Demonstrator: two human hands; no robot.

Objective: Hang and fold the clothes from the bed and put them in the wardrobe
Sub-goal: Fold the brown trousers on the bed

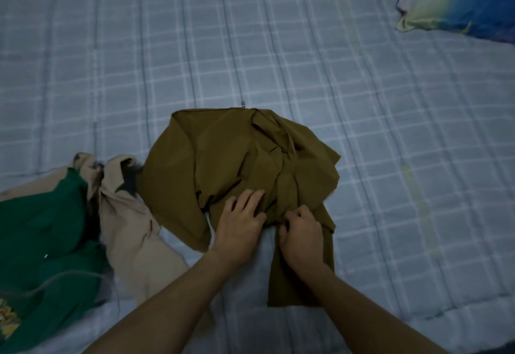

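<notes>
Folding underway: left hand flat, grip open, pins the olive shirt on the bed, right hand pinching its hem, next likely pulling it straight.

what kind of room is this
Most likely a bedroom: a checked bedspread fills the view, a blue pillow lies at the far right corner, and loose clothes lie on the bed, such as the olive-brown shirt being handled.
</notes>
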